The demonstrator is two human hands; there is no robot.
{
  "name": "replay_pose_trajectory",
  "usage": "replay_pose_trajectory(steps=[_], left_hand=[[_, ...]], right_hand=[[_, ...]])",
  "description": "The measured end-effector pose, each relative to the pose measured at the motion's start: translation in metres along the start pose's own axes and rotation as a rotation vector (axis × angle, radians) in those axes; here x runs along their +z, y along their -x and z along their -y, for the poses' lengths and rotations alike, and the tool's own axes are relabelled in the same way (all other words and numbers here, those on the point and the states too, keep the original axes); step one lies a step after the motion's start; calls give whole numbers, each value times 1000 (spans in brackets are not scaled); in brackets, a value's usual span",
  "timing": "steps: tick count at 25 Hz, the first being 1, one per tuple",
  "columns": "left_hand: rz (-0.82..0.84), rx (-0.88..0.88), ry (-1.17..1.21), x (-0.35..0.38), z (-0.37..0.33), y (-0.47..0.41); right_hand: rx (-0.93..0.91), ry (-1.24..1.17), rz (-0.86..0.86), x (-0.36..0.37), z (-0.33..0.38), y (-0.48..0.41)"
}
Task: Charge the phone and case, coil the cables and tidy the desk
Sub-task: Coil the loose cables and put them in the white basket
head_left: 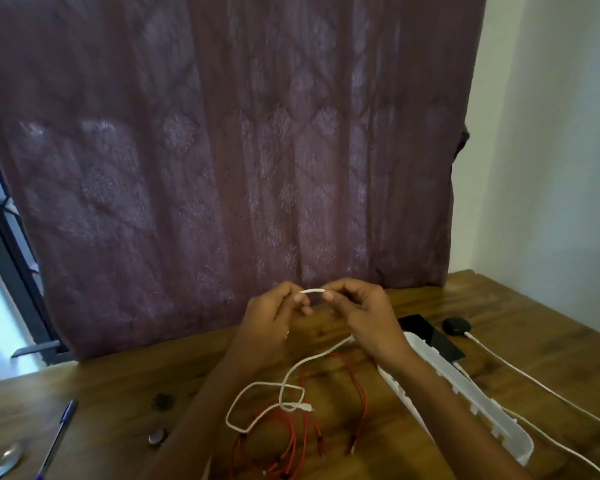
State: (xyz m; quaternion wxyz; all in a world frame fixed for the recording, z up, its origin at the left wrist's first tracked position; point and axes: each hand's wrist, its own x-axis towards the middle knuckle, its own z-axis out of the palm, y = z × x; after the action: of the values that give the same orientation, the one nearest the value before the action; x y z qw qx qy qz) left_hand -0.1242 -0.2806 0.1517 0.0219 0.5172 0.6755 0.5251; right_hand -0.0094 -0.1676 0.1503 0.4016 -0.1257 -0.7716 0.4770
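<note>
Left hand [274, 311] and right hand [361, 313] both raised centre frame, fingers pinched closed on a short arc of white cable [313, 291] between them. Rest of that cable drops to the wooden desk [118, 393], looping over red cables [305, 427] lower centre. White tray [482, 403] at lower right, contents unclear. Black phone [430, 336] just behind it, dark round case [456, 326] beside, white lead attached. Pen [58, 434], spoon [9, 459] lower left. Curtain [239, 150] behind.
</note>
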Motion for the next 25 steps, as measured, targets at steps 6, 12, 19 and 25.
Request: replay_pose_trajectory(steps=[6,12,19,25], left_hand=[[-73,-364,892,-10,-48,-17],[16,-355,1266,-21,-68,-24],[-216,-184,1074,-33,-70,-45],[-421,-106,894,-34,-49,-39]], right_hand=[[-73,-18,-126,-7,13,-43],[-80,230,-279,8,4,-54],[-575,852,-114,44,-2,-24],[-340,296,1,38,15,-7]])
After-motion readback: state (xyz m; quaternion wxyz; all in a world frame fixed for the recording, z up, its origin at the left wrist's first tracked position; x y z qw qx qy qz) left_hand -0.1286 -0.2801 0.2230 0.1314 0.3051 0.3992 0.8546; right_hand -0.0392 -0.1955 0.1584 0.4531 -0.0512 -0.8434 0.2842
